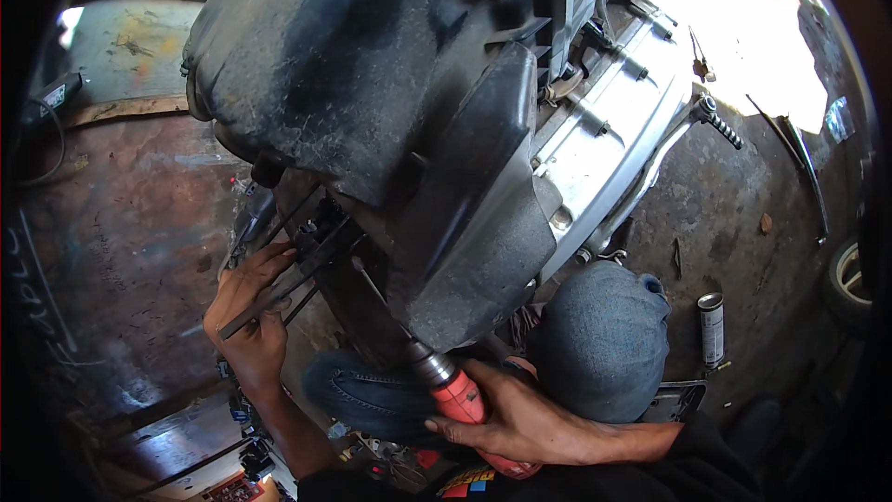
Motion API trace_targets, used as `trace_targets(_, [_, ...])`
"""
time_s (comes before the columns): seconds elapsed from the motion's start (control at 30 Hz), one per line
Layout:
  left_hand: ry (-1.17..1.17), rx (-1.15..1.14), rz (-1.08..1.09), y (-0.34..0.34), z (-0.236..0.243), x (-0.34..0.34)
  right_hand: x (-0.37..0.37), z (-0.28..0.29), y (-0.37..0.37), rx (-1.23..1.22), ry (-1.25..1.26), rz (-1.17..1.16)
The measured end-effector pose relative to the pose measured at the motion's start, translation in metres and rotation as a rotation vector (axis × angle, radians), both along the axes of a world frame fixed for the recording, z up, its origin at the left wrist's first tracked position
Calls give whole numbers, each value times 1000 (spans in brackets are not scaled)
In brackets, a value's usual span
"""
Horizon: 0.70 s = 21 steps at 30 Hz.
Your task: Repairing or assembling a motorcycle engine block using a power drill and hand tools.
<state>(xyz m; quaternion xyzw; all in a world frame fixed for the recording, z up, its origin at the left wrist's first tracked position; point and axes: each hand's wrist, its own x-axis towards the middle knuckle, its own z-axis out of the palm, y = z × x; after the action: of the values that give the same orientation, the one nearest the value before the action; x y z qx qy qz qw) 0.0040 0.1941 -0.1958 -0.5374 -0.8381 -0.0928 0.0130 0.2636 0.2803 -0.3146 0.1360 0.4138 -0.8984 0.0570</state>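
Note:
A red drill (457, 397) with a silver chuck is in my right hand (534, 418), fingers wrapped round its body. From the chuck a long thin bit (372, 281) points up and left toward the underside of a scooter (344, 65). My left hand (249, 311) is closed round a black bracket (302, 277) of flat, bar-like arms below the scooter's black plastic end. One arm of the bracket sticks out past the fingers. Just right of it sits a dark rounded part (362, 316), perhaps the tyre. Whether the bit touches anything cannot be made out.
My denim-covered knees (604, 344) are close beneath the scooter. A silver side panel (604, 139) and a footrest (720, 121) jut to the right. On the floor are a spray can (712, 330), long metal rods (806, 172) and a small wheel (850, 279). A metal sheet (139, 223) stands left.

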Motion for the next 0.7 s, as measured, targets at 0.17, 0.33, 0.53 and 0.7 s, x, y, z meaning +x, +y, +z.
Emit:
trace_targets(0.17, [10, -2, -19, 1, 1, 0, -11, 9, 4, -112, -3, -10])
trace_targets(0.33, [11, -27, 15, 1, 0, 0, -20, 7, -1, -107, -11, -131])
trace_targets(0.53, [23, -33, 25, 4, 3, 4, -30, 10, -1, -152, -54, -76])
trace_targets(0.7, [27, 10, 16, 2, 0, 0, -34, 5, -11, -109, -4, -145])
